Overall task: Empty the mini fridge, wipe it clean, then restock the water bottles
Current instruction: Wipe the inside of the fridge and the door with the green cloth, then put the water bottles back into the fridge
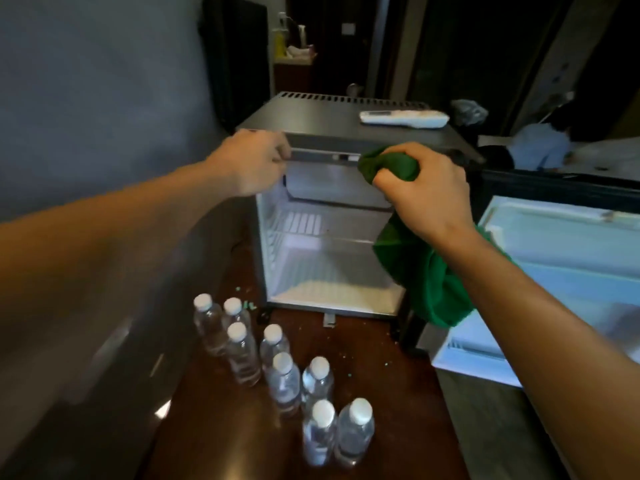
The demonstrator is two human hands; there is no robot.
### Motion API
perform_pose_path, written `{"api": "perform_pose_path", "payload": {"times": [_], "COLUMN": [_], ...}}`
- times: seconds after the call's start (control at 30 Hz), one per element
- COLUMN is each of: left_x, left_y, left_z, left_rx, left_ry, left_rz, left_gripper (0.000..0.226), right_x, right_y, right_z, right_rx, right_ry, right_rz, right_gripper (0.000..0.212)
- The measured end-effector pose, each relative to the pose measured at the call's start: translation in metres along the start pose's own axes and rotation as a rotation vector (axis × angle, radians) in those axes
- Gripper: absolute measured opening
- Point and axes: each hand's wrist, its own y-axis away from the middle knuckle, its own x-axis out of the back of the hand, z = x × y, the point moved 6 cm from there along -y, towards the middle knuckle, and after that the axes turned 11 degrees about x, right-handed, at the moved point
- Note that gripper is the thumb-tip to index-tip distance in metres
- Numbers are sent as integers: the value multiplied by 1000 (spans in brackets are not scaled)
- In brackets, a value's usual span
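— Where's the fridge?
— I see the mini fridge (322, 268) standing open on a brown wooden surface (374, 362), its door (561, 268) swung out to the right. The left hand (252, 164) grips the top front edge, fingers curled over the lip
— And the right?
— The right hand (427, 192) holds a green cloth (429, 278) at the upper rim, fingers bunched tight round it, the rest hanging down
— Bottles?
— Eight capped water bottles (282, 372) stand just before the fridge. A white remote (403, 118) lies on top. Any labels are too blurred for me to read
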Motion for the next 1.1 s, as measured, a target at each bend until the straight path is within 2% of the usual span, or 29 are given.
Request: {"api": "perform_pose_path", "payload": {"times": [0.13,0.27,0.33,0.43,0.53,0.6,0.7,0.83,0.9,0.97,1.03,1.1], "left_x": [17,32,35,35,24,10,-17,-61,-82,-99,-110,-117], "left_y": [27,51,65,86,108,120,137,162,174,185,194,200], "left_z": [-70,-119,-139,-159,-173,-181,-195,-215,-224,-232,-237,-238], "left_rx": [104,104,94,74,78,87,111,159,164,179,197,205], "left_ry": [-20,-15,5,61,97,85,73,59,35,22,25,39], "left_rz": [-33,-36,-56,-106,-159,-198,-236,-304,-353,-400,-432,-447], "left_gripper": [13,20,21,24,26,24,20,21,16,16,21,23], "right_x": [-27,-59,-80,-118,-155,-186,-238,-302,-327,-349,-362,-364], "right_y": [9,27,41,69,104,136,192,268,306,346,379,392], "right_z": [-52,-109,-135,-161,-168,-164,-151,-131,-121,-111,-104,-104], "right_rx": [-29,-24,-20,-27,-78,-126,-224,-382,-411,-395,-343,-278], "right_ry": [-105,-174,-161,-104,-101,-120,-233,-341,-336,-259,-38,128], "right_rz": [3,-3,-49,-150,-223,-284,-371,-425,-452,-595,-822,-962], "right_gripper": [34,22,25,42,44,37,36,31,36,45,53,61]}}
